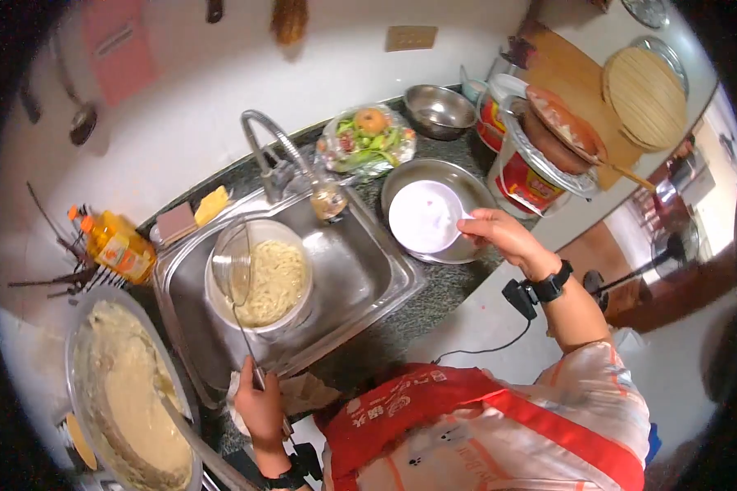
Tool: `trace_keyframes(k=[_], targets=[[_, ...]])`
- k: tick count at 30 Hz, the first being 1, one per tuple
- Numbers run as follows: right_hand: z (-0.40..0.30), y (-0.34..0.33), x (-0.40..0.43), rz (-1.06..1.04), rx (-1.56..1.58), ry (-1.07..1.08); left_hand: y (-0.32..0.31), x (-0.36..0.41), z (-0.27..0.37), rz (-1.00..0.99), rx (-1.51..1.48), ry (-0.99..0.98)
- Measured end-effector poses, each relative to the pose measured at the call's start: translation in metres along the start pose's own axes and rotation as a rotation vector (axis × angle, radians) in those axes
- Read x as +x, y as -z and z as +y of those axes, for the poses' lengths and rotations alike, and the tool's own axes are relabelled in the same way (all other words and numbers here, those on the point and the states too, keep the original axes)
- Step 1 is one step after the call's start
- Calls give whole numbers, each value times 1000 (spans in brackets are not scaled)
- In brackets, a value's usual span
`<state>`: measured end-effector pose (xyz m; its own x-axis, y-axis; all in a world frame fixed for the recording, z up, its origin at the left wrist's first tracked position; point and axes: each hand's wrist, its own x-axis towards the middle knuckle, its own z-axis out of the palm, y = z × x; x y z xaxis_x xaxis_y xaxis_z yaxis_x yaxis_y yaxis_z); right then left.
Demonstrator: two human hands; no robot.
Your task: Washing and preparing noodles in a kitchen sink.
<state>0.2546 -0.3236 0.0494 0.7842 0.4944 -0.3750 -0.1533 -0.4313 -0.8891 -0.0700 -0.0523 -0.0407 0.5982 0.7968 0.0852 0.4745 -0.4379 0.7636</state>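
My left hand [258,402] grips the handle of a wire-mesh strainer [231,267]. The strainer's round head stands tilted at the left side of a white bucket [308,301] in the sink [353,261]. Pale, noodle-like strips [276,285] fill the bucket, apparently in liquid. With my right hand [508,238] I hold the short handle of a pale plastic scoop [425,216]. The scoop is over a wide stainless-steel basin [447,170] on the counter right of the sink; whether it touches the basin I cannot tell. White contents or a white inner surface shows in the scoop.
A large pot of pale batter [138,393] with a long-handled utensil stands at left. The faucet [276,135] arches over the sink's back edge. Behind are orange bottles [120,251], a plastic-wrapped heap of vegetable scraps [368,141] and a steel bowl [440,112]. A brown pot [556,141] rests on a bucket.
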Motion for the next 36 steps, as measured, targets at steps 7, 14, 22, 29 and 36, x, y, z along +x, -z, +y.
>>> trace_keyframes(k=[7, 14, 22, 29, 36], targets=[[43, 13, 23, 565, -729, 465, -8, 12, 0, -170, -743, 465], [41, 17, 19, 732, -1158, 802, -7, 5, 16, -157, -901, 612], [29, 27, 26, 753, -287, 497, -15, 5, 8, -170, -1092, 633], [7, -64, 5, 128, -310, 222, -16, 11, 0, -205, -1200, 642], [71, -153, 91, 24, -777, 239, -27, 13, 3, -249, -1016, 646]])
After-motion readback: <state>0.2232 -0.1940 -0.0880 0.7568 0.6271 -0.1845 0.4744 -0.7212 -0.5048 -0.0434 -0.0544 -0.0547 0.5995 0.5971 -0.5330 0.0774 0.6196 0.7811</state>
